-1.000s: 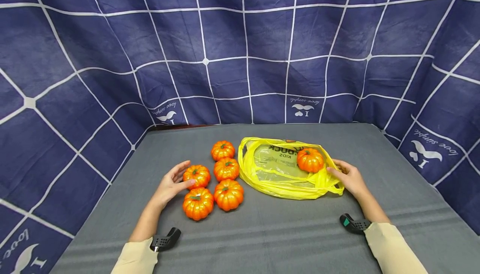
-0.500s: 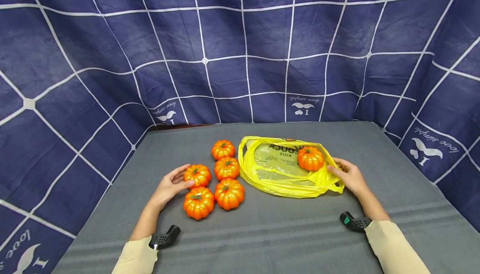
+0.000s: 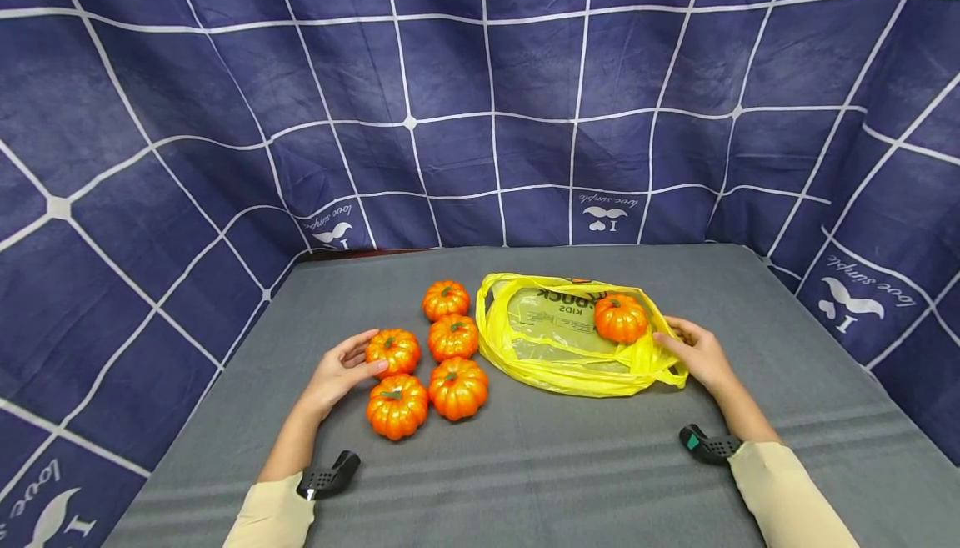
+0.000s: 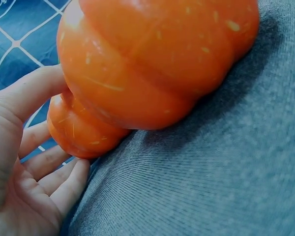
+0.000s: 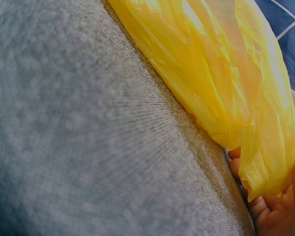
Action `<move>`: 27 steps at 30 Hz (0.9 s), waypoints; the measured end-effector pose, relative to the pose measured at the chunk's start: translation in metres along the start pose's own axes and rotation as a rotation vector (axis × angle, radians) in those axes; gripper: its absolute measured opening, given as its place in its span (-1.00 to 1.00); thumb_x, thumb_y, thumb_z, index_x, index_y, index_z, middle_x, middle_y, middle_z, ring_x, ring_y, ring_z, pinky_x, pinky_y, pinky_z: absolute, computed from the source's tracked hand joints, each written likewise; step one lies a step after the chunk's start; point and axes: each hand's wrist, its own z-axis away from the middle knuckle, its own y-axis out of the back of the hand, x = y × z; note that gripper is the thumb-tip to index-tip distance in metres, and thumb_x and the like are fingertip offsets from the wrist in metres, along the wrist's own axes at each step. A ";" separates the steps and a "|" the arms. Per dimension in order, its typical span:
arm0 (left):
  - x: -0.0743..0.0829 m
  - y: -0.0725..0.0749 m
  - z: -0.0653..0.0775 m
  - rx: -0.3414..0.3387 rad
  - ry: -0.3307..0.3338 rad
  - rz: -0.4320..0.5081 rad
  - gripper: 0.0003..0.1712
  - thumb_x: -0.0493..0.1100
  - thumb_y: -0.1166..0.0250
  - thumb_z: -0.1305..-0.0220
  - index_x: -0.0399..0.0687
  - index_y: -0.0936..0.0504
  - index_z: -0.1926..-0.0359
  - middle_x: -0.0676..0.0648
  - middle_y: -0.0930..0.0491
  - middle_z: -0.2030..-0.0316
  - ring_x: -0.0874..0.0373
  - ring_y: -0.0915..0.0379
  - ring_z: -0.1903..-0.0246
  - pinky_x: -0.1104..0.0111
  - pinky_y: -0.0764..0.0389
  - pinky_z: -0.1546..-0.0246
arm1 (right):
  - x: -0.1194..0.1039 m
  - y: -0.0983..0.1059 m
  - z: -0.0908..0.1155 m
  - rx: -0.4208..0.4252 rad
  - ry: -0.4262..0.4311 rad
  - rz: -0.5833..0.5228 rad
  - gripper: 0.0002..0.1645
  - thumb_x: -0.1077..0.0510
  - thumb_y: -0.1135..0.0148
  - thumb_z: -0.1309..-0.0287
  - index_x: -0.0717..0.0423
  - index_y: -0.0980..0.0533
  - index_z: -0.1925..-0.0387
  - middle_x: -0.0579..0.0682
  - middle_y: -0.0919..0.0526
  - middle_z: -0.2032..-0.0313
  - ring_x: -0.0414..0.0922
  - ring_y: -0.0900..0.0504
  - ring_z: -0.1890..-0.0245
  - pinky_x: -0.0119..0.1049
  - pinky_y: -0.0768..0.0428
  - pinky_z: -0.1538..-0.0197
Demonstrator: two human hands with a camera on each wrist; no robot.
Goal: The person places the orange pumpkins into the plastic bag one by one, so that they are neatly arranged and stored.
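My left hand (image 3: 337, 374) rests around the left side of a small orange pumpkin (image 3: 394, 353), thumb on its near side and fingers behind. In the left wrist view, the fingertips touch that pumpkin (image 4: 83, 130) low down, partly hidden by a closer pumpkin (image 4: 157, 64). My right hand (image 3: 701, 354) holds the right edge of a yellow plastic bag (image 3: 547, 377), thumb on the near side, other fingers mostly behind the plastic. Another pumpkin (image 3: 621, 319) lies in the bag's right part. In the right wrist view, the crumpled bag (image 5: 226, 83) covers much of the hand (image 5: 278, 214).
Beside the left hand's pumpkin sit several others: one in front (image 3: 397, 407), one front right (image 3: 458, 389), one right (image 3: 453, 337) and one behind (image 3: 446, 301). All stand on a grey cloth-covered table (image 3: 525, 465). A blue checked curtain (image 3: 525, 156) hangs around its back and sides.
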 end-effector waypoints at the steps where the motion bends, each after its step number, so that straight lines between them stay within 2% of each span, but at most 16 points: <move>1: 0.000 0.000 0.000 0.003 -0.003 0.004 -0.23 -0.21 -0.40 -0.21 -0.24 -0.30 -0.40 -0.35 -0.36 -0.27 -0.20 -0.33 -0.24 0.50 -0.46 0.01 | 0.000 0.000 0.000 -0.001 0.000 0.002 -0.37 0.01 -0.24 -0.30 0.40 -0.42 -0.21 0.21 -0.63 0.13 -0.38 -0.50 0.39 -0.49 -0.51 0.37; 7: 0.001 0.005 -0.006 0.032 -0.002 0.056 -0.24 -0.26 -0.38 -0.20 -0.27 -0.31 -0.38 -0.36 -0.34 -0.29 -0.16 -0.29 -0.25 0.61 -0.41 0.03 | 0.003 0.001 -0.001 0.006 0.002 0.020 -0.36 -0.04 -0.22 -0.31 0.38 -0.44 -0.20 0.16 -0.63 0.15 -0.35 -0.50 0.38 -0.47 -0.51 0.35; 12: 0.011 0.009 -0.010 0.067 0.006 0.102 -0.26 -0.26 -0.36 -0.23 -0.28 -0.29 -0.39 -0.35 -0.33 -0.29 0.13 -0.40 -0.13 0.59 -0.45 0.04 | 0.002 0.000 -0.001 0.010 0.009 0.002 -0.37 -0.02 -0.24 -0.30 0.39 -0.45 -0.18 0.04 -0.65 0.21 -0.37 -0.51 0.39 -0.47 -0.52 0.35; 15: 0.022 0.013 -0.013 0.065 -0.008 0.105 -0.26 -0.26 -0.36 -0.24 -0.28 -0.28 -0.39 -0.36 -0.32 -0.29 0.25 -0.42 -0.07 0.58 -0.47 0.04 | 0.001 -0.001 0.000 0.004 0.003 -0.007 -0.38 -0.01 -0.25 -0.29 0.39 -0.45 -0.19 0.05 -0.65 0.21 -0.36 -0.52 0.40 -0.46 -0.53 0.36; 21: 0.045 0.016 -0.021 0.056 -0.028 0.111 -0.24 -0.23 -0.35 -0.26 -0.25 -0.26 -0.41 -0.34 -0.31 -0.30 0.07 -0.36 -0.17 0.57 -0.48 0.05 | 0.000 0.000 0.000 0.013 0.017 -0.004 -0.40 0.02 -0.26 -0.29 0.37 -0.46 -0.18 0.16 -0.65 0.18 -0.37 -0.51 0.41 -0.48 -0.51 0.36; 27: 0.060 0.011 -0.033 0.033 -0.052 0.114 -0.24 -0.22 -0.36 -0.25 -0.23 -0.27 -0.41 -0.32 -0.32 -0.31 -0.09 -0.30 -0.24 0.56 -0.47 0.03 | 0.000 0.000 -0.001 0.020 0.031 0.006 -0.41 0.03 -0.25 -0.29 0.38 -0.47 -0.18 0.23 -0.65 0.14 -0.39 -0.50 0.38 -0.50 -0.49 0.34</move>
